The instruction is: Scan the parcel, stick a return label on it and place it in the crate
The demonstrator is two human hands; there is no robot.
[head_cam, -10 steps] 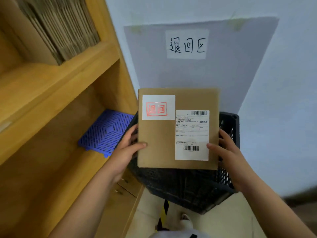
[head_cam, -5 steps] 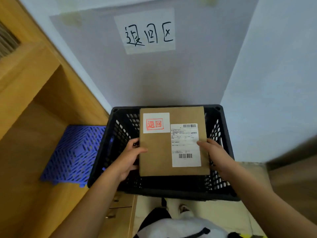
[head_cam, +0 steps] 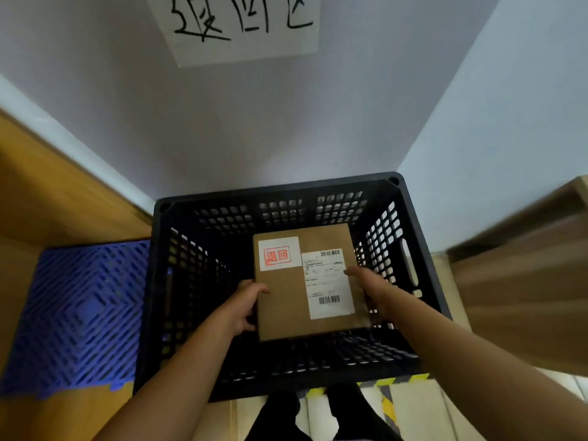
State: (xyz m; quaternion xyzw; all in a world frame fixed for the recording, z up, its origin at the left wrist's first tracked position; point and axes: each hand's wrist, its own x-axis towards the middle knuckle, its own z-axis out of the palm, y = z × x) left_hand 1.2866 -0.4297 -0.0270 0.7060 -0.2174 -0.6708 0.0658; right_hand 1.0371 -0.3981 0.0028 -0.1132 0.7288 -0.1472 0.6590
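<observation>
A flat brown cardboard parcel (head_cam: 286, 300) lies level inside the black perforated crate (head_cam: 413, 237), below its rim. It carries a white return label (head_cam: 279, 257) with a red stamp at its top left and a white shipping label (head_cam: 327, 283) with barcodes on the right. My left hand (head_cam: 245, 308) grips the parcel's left edge, thumb on top. My right hand (head_cam: 369, 289) holds the right edge, thumb on the shipping label. Whether the parcel touches the crate's floor I cannot tell.
A blue plastic grid mat (head_cam: 76, 313) lies on the wooden surface left of the crate. A handwritten paper sign (head_cam: 241, 23) hangs on the grey wall behind. A brown cardboard box (head_cam: 521, 281) is at the right. Yellow-black floor tape (head_cam: 385, 385) runs under the crate's near edge.
Both hands have lowered the parcel from above the crate's rim down inside it. My head has tilted further down and closer to the crate.
</observation>
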